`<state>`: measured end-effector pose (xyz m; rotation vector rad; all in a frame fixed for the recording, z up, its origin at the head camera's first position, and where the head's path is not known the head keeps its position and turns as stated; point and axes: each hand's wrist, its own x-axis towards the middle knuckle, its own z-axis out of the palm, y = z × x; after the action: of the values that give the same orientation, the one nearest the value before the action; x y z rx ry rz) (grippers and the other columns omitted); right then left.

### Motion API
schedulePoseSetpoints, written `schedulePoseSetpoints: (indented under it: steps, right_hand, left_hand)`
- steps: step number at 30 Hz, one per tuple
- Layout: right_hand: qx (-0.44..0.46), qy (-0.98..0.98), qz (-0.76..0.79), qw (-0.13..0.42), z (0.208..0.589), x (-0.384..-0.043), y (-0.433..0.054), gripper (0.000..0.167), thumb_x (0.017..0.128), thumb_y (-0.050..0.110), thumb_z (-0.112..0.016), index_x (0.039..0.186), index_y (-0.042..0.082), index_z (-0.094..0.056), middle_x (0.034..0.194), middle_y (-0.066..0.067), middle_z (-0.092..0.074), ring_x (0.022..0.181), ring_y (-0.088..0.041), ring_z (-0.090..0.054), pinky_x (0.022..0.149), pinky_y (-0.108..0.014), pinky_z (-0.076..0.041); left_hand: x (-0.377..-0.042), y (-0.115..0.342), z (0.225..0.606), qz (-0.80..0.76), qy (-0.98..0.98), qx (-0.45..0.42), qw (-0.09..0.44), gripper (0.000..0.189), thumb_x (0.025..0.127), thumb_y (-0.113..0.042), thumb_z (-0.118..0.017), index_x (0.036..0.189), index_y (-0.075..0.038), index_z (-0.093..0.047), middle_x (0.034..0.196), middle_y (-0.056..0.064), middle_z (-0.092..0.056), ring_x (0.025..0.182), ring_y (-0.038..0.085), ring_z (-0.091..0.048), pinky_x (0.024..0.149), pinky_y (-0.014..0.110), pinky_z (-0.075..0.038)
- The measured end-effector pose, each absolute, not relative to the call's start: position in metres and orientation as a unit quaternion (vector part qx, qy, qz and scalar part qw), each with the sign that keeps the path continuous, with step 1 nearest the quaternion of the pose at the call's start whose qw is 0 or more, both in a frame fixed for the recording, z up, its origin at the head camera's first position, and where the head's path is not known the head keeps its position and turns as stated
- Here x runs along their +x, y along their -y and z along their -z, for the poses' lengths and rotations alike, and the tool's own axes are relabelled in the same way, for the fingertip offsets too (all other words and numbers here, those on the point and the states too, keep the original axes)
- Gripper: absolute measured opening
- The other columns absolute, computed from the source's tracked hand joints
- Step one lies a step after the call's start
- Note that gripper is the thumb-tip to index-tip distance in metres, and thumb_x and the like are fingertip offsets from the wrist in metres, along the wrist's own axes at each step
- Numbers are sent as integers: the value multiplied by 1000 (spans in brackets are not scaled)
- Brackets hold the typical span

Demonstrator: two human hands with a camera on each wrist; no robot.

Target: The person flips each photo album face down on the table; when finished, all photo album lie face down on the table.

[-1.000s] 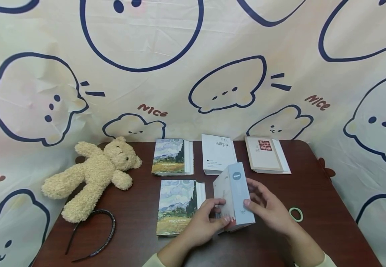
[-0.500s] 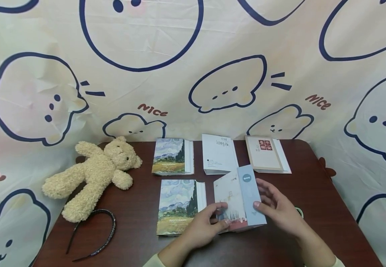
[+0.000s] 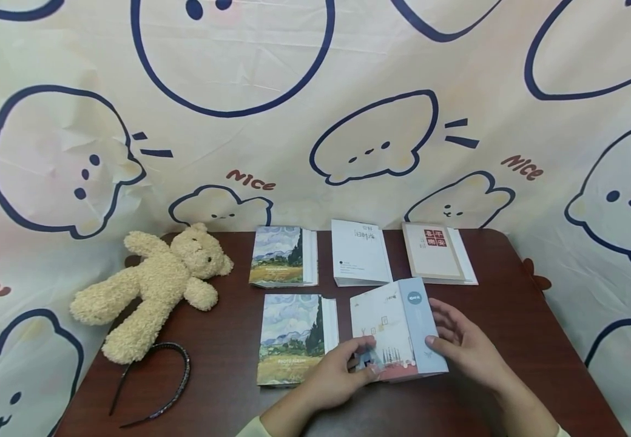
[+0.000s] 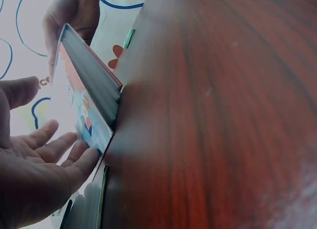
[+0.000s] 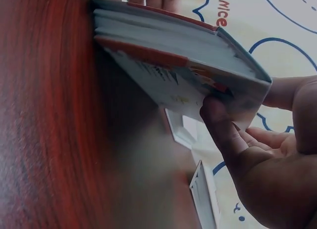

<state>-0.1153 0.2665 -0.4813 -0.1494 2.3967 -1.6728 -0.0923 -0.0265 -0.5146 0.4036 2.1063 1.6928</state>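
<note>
A thick photo album with a pale drawn cover and a light-blue spine leans over the table in front of me. My right hand grips it at the spine end, thumb on one side and fingers on the other. In the right wrist view the album's lower edge shows its stacked pages. My left hand rests its fingertips on the cover's left part; in the left wrist view the left hand's thumb stands apart from the cover.
Another photo album with a landscape painting lies left of my left hand. Behind stand a matching album, a white album and a beige album. A teddy bear and a black headband lie at the left.
The held album has turned and tipped back toward the table, with its spine going right, so more of the cover shows. My right hand moved right with it, over the green ring; the left stayed nearly still.
</note>
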Motion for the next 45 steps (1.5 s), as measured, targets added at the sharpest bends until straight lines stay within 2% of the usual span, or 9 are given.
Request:
schedulePoseSetpoints:
  steps: [5,14,22,27,33,37,45]
  right_hand:
    - [-29,-826,552,113,486,-117,-270,78,95,15,-77,158,3,-34,145,-24,-54,119,-33,-65,84,-24,-58]
    - [1,-839,528,130,502,-123,-271,78,97,17,-74,160,0,-32,147,-26,-53,115,-27,-67,80,-27,-59]
    - [12,-878,459,136,507,-125,-270,71,97,20,-73,157,2,-39,143,-23,-58,110,-25,-66,82,-29,-57]
    - [-3,-909,397,129,513,-125,-272,65,97,20,-72,153,1,-45,137,-18,-63,107,-24,-62,86,-38,-53]
    - [-36,-937,334,99,518,-125,-269,56,95,16,-73,146,-1,-55,121,-12,-63,95,-19,-57,76,-32,-48]
    - [-53,-942,319,92,519,-124,-266,56,93,13,-74,144,-2,-56,128,-13,-59,94,-16,-56,74,-29,-49]
    - [-60,-943,316,89,521,-129,-260,49,94,12,-72,140,-2,-60,134,-15,-57,96,-16,-57,79,-33,-51]
  left_hand:
    - [-92,26,514,-599,-759,153,204,47,100,-26,-71,143,-13,-59,140,7,-60,134,26,-54,114,44,-43]
    - [-94,26,513,-576,-770,165,220,52,99,-26,-71,146,-10,-56,145,8,-57,138,24,-51,115,39,-43]
    - [-93,27,512,-557,-782,163,226,54,98,-28,-72,147,-10,-56,147,8,-56,138,26,-51,114,38,-43]
    - [-93,26,512,-553,-786,161,222,55,97,-28,-73,146,-11,-56,147,8,-56,138,26,-52,114,36,-43]
    - [-92,27,509,-558,-786,159,213,56,97,-28,-74,148,-12,-55,147,7,-57,138,26,-52,114,35,-42]
    - [-92,30,507,-557,-788,153,211,55,97,-29,-73,148,-15,-56,148,6,-57,139,26,-51,116,37,-41]
    - [-94,33,507,-553,-791,154,210,56,98,-29,-72,149,-14,-54,150,8,-55,140,28,-51,116,38,-41]
